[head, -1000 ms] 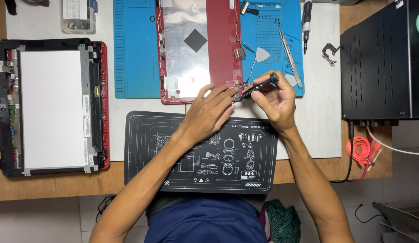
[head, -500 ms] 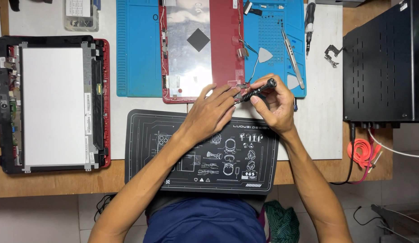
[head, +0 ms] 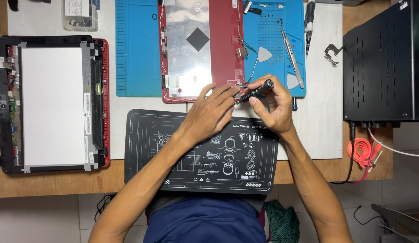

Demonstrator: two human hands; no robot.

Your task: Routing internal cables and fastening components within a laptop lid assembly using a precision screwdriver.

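A red laptop lid shell [head: 227, 40] with a silver foil lining lies on the blue work mat [head: 137, 49]. My right hand [head: 274, 105] grips a black screwdriver [head: 256, 90], its tip pointing at the hinge corner at the shell's lower right. My left hand [head: 209, 112] rests beside it, fingertips pressing on the shell's lower right corner near the tip. Both forearms cross a black printed mat [head: 196, 175].
A laptop base holding a loose white screen panel [head: 52, 105] lies at the left. A black box [head: 382, 63] stands at the right with red cable [head: 362, 150] below. Tweezers [head: 292, 56], picks, a second screwdriver [head: 309, 18], a metal hinge bracket [head: 331, 53] and a clear parts box [head: 79, 14] lie about.
The view has shifted slightly. Both hands stay at the shell's lower right corner; the screwdriver keeps the same tilt with only small finger movement.
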